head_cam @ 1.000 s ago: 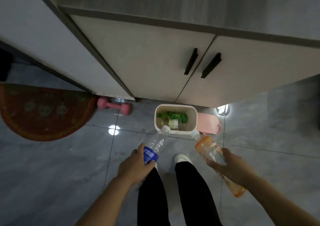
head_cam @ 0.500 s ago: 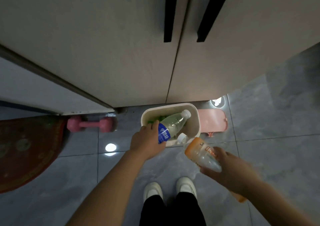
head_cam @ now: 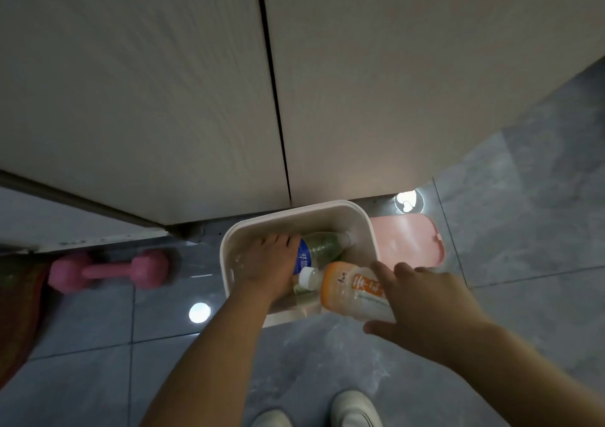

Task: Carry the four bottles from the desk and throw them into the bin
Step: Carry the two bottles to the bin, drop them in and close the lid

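Both hands have dropped lower: left hand [head_cam: 265, 262] grips the clear blue-labelled plastic bottle [head_cam: 319, 249] inside the cream plastic bin [head_cam: 366, 226]; right hand [head_cam: 425, 302] grasps the orange-labelled bottle [head_cam: 352, 290], neck tipped over the rim for dropping.

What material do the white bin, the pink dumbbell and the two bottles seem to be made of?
White bin: probably plastic, smooth and matte, with a moulded rounded rim.
Pink dumbbell: likely a rubber or vinyl coating, with a dull, even colour; its core is unseen.
Clear bottle: thin transparent plastic; its body looks ribbed.
Orange-labelled bottle: translucent plastic with a white cap and a glossy printed label.
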A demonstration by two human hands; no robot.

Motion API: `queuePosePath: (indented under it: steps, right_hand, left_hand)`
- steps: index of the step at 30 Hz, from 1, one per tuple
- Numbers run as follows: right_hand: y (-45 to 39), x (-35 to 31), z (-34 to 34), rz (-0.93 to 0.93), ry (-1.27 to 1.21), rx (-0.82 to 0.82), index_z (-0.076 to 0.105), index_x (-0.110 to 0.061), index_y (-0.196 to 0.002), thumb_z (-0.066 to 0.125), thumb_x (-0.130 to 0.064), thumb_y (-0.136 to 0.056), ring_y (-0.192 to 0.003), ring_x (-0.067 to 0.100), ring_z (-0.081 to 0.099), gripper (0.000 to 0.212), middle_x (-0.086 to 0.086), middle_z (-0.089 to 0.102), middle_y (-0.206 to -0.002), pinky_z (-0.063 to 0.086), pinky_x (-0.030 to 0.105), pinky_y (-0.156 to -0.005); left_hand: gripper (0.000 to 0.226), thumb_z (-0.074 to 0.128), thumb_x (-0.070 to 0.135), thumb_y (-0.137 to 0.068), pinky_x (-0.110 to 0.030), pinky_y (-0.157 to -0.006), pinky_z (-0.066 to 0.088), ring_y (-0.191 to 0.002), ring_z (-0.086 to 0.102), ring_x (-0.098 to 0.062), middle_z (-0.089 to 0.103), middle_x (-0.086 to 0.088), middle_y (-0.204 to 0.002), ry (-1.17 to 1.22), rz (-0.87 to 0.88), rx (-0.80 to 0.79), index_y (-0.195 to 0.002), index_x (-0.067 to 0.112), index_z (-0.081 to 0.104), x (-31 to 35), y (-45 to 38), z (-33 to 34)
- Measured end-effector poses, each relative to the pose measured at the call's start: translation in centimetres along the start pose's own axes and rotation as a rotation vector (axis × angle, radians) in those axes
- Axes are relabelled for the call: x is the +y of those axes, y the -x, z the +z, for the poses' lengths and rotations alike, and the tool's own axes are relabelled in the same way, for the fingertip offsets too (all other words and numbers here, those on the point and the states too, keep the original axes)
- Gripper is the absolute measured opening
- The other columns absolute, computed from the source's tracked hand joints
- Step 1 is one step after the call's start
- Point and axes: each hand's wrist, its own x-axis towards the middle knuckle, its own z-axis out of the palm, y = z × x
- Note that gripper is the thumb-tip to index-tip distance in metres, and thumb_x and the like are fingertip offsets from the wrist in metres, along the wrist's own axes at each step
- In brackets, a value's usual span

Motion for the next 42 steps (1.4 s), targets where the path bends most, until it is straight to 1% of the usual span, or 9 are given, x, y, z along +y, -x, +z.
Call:
queuePosePath:
  steps: [8, 11, 13, 14, 21, 28, 33, 37, 42]
  right_hand:
    - [-3.0, -2.2, -0.6, -0.066, 0.084, -0.025, 0.034, -0.019, -0.133, 0.056, -0.061, -0.079, -0.104, 0.025, 0.061, 0.071, 0.006, 0.057, -0.123, 0.049, 0.036, -0.082]
    - [-4.7, -3.1, -0.7, -0.091, 0.111, -0.029, 0.037, -0.016, -0.13, 0.058, -0.058, -0.079, -0.106, 0.026, 0.06, 0.069, 0.007, 0.057, -0.12, 0.046, 0.036, -0.077]
    - [-6.2, -4.0, -0.5, -0.12, 0.153, -0.039, 0.037, -0.012, -0.131, 0.057, -0.056, -0.081, -0.108, 0.028, 0.059, 0.07, 0.01, 0.057, -0.121, 0.047, 0.037, -0.081]
    - [-6.9, -4.6, -0.2, -0.144, 0.181, -0.043, 0.036, -0.01, -0.131, 0.057, -0.055, -0.082, -0.109, 0.029, 0.059, 0.07, 0.012, 0.057, -0.121, 0.048, 0.04, -0.087]
    - [-9.9, -6.3, 3.1, -0.248, 0.2, -0.011, 0.034, -0.011, -0.136, 0.058, -0.049, -0.084, -0.121, 0.034, 0.051, 0.069, 0.015, 0.053, -0.132, 0.037, 0.05, -0.104]
    - [-10.9, -5.2, 4.6, -0.307, 0.117, 0.101, 0.03, -0.021, -0.142, 0.066, -0.039, -0.08, -0.141, 0.031, 0.027, 0.074, 0.005, 0.036, -0.15, 0.009, 0.057, -0.115]
    - [-10.2, -5.0, 4.8, -0.281, -0.092, 0.142, 0.037, -0.022, -0.137, 0.054, -0.046, -0.086, -0.137, 0.025, 0.036, 0.059, 0.003, 0.044, -0.144, 0.017, 0.048, -0.117]
    - [-8.2, -3.4, 4.6, -0.202, -0.32, 0.246, 0.05, -0.024, -0.126, 0.047, -0.039, -0.092, -0.122, 0.018, 0.05, 0.038, -0.002, 0.055, -0.132, 0.033, 0.035, -0.109]
    - [-5.6, 0.2, 5.4, -0.026, -0.58, 0.531, 0.064, -0.017, -0.108, 0.054, -0.027, -0.09, -0.085, 0.016, 0.062, 0.024, 0.002, 0.066, -0.105, 0.048, 0.024, -0.069]
  left_hand:
    - [0.053, 0.053, 0.021, -0.088, -0.032, -0.112, 0.034, -0.132, 0.039, -0.02, 0.041, -0.003, -0.146, 0.19, -0.005, 0.048, -0.139, 0.02, 0.036, -1.6, 0.6, -1.2]
    - [0.028, 0.041, 0.025, -0.094, -0.022, -0.088, 0.042, -0.107, 0.054, -0.011, 0.056, 0.004, -0.123, 0.36, -0.06, 0.006, -0.117, 0.037, 0.053, -1.9, 2.5, -2.1]
    - [0.02, 0.035, 0.041, -0.093, -0.019, -0.066, 0.036, -0.081, 0.049, 0.001, 0.055, 0.018, -0.094, 0.229, -0.025, 0.061, -0.093, 0.047, 0.054, -2.1, 3.5, -2.3]
    - [0.02, 0.033, 0.043, -0.093, -0.02, -0.066, 0.035, -0.077, 0.047, 0.001, 0.051, 0.021, -0.091, 0.215, -0.015, 0.064, -0.095, 0.046, 0.053, -2.2, 3.9, -2.2]
    - [0.037, 0.04, 0.027, -0.095, -0.03, -0.092, 0.045, -0.111, 0.053, -0.017, 0.045, 0.001, -0.138, 0.393, -0.223, -0.004, -0.132, 0.028, 0.041, -2.5, 5.3, -2.2]
    - [0.038, 0.034, 0.017, -0.096, -0.031, -0.092, 0.045, -0.115, 0.052, -0.019, 0.044, 0.0, -0.139, 0.377, -0.234, 0.032, -0.133, 0.024, 0.042, -2.2, 5.6, -1.4]
    - [0.04, 0.037, 0.018, -0.096, -0.034, -0.096, 0.045, -0.119, 0.05, -0.02, 0.042, 0.001, -0.141, 0.404, -0.256, 0.017, -0.135, 0.026, 0.04, -1.6, 5.9, -1.3]
    - [0.035, 0.039, 0.024, -0.096, -0.032, -0.098, 0.045, -0.118, 0.05, -0.017, 0.047, 0.001, -0.137, 0.459, -0.239, 0.047, -0.131, 0.024, 0.045, -0.9, 6.6, -1.3]
    - [0.032, 0.047, 0.022, -0.093, -0.029, -0.092, 0.044, -0.112, 0.054, -0.017, 0.055, 0.0, -0.128, 0.473, -0.223, 0.15, -0.125, 0.021, 0.054, -0.9, 7.7, -1.3]
